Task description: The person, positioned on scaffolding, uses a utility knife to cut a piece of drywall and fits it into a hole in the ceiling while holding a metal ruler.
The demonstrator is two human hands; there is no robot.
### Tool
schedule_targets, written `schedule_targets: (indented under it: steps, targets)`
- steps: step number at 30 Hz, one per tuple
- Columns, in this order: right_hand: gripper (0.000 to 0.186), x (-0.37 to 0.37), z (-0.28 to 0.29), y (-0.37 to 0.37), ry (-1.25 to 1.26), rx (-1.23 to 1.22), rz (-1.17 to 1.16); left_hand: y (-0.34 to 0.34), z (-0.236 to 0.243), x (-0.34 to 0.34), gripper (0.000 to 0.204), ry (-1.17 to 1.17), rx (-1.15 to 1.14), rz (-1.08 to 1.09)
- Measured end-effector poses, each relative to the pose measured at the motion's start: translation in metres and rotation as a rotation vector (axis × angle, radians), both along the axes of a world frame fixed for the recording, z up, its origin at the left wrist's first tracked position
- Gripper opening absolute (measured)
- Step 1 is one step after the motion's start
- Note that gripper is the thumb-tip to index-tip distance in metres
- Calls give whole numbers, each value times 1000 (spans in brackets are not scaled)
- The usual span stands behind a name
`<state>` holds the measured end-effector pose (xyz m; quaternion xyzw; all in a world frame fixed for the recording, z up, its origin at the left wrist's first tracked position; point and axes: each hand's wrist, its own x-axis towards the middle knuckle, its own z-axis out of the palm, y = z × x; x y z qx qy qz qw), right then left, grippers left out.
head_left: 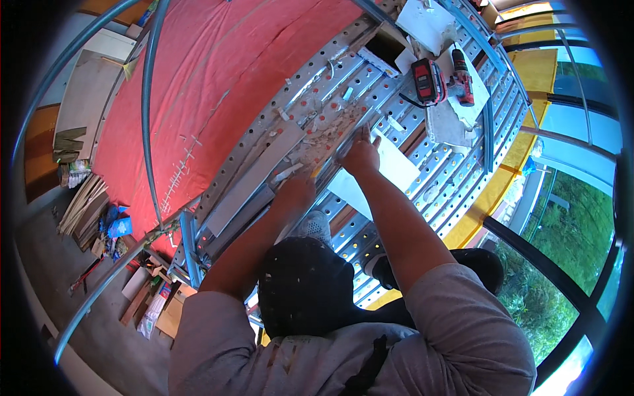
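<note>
My left hand (297,193) is closed low over the platform, beside a long grey strip (325,179). A small yellow bit shows at its fingertips, but I cannot make out what it grips. My right hand (360,156) is farther forward, its fingers closed on the strip's edge and its thumb to the right. Under my right forearm lies a white board (396,173), flat on the perforated metal platform (432,188). Left of my left hand is a long pale plank (254,178), with broken white scraps and dust (323,135) beyond it.
A red and black cordless drill (462,82) and a red-black battery-like block (428,82) rest on white board pieces at the far right. Red sheeting (198,86) covers the left side. Scaffold tubes (148,119) cross there. Lower down, a floor (92,317) holds loose wood.
</note>
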<state>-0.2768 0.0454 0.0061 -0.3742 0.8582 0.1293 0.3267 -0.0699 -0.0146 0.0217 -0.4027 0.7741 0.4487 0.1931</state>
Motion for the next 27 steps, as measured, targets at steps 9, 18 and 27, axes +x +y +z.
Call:
schedule_targets:
  steps: [9,18,27]
  targets:
    - [115,4,-3,0,-11,-60,-22,5,6,81,44,-141,-20,-37]
    - [112,7,-9,0,18,-104,-74,-41,6,-69,52,107,-36,36]
    - [104,8,-31,6,98,-89,117,-45,-27,-143,50,197,-101,12]
